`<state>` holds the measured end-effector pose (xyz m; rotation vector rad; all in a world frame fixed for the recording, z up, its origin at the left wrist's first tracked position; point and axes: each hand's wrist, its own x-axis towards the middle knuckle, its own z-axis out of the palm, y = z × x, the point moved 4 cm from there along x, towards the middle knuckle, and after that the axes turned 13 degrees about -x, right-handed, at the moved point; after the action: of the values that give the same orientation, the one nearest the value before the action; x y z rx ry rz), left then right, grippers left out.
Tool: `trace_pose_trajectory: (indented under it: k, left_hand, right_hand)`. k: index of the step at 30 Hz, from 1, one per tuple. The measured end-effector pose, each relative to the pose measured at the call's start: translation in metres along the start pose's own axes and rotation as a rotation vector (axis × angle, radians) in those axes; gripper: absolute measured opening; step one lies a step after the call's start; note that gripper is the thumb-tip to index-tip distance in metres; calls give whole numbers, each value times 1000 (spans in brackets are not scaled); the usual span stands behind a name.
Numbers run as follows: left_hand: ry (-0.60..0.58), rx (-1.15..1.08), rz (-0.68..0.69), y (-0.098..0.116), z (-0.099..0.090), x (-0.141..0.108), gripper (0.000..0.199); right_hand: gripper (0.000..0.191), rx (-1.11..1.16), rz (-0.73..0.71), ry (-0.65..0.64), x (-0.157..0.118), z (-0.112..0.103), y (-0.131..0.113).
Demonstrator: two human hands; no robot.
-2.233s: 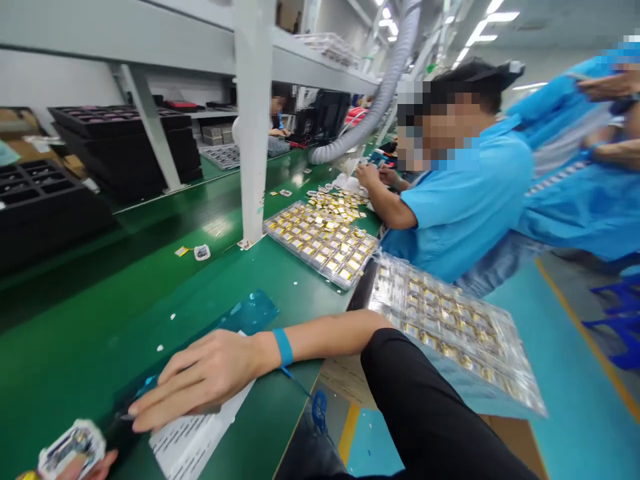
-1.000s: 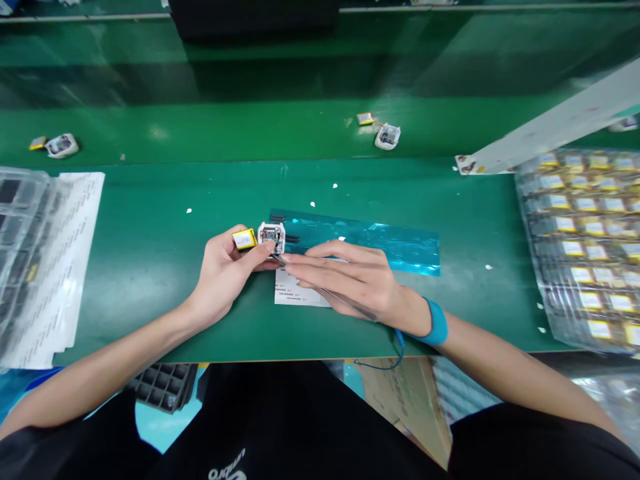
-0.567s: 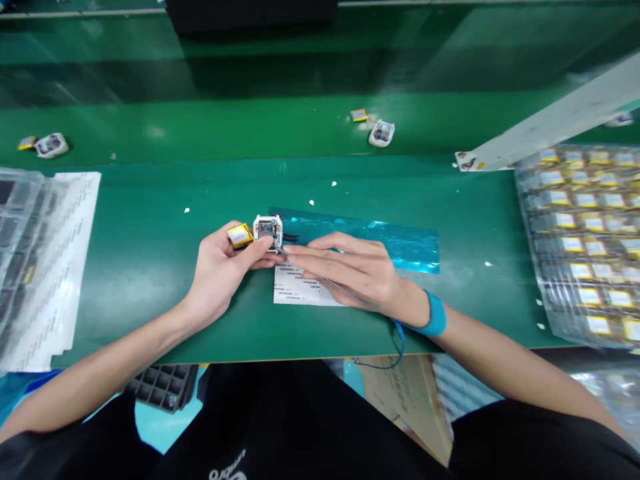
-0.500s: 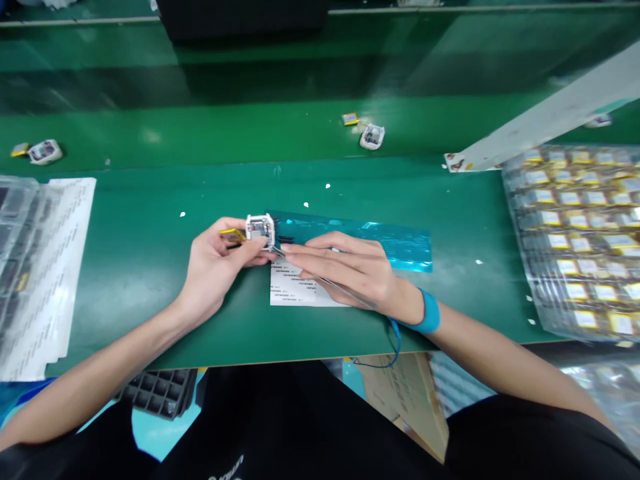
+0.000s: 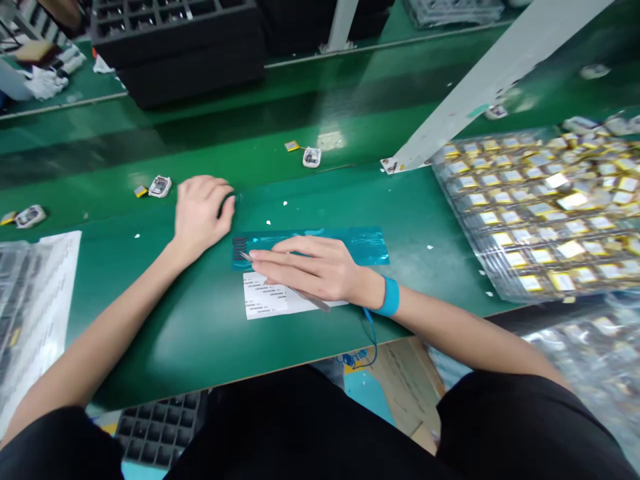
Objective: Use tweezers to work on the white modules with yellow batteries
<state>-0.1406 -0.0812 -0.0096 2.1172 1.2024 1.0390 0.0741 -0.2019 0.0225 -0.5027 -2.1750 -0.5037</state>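
My left hand (image 5: pixel 201 213) is at the left of the mat's far edge, fingers bent and thumb apart, with nothing visible in it. Just left of it lies a white square device housing (image 5: pixel 160 187) with its circuit board showing, joined to a small yellow battery (image 5: pixel 141 191). My right hand (image 5: pixel 320 267) grips metal tweezers (image 5: pixel 313 300). Their tip is over a strip of blue film (image 5: pixel 360 245), close to several thin black strips (image 5: pixel 240 245) at its left end. Below the film lies a white printed sheet (image 5: pixel 265 300), partly under my right hand.
More housings with batteries lie along the green ledge, one beyond the film (image 5: pixel 311 157) and another at far left (image 5: pixel 30 217). Clear trays of batteries (image 5: pixel 515 220) stand at right, beside a white post (image 5: pixel 450 107). Black compartment trays (image 5: pixel 185 73) sit behind. A blue wristband cord (image 5: pixel 373 333) hangs over the edge.
My left hand has let go of the housing and moved away from the tweezers to the far left; a housing now lies beside it. The tweezers moved over the black strips. The view has shifted.
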Motion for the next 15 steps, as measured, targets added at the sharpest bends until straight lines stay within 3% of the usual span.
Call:
trace_pose_trajectory:
  k: [4,8,11,15]
  left_hand:
    - [-86,-127,54,10,79,63,27]
    - [-234,-155,-5,11,130,117,33]
    - [-245,-184,-14,8,140,133,23]
    - [-141,-238,-4,10,119,119,22]
  right_hand:
    - [23,13,-28,35,2,-6,-4]
    - [22,50,-37,-38,3,-8,-7]
    - [22,26,-35,-88,3,-7,-7]
    - [29,58,-11,-55,3,-6,-5]
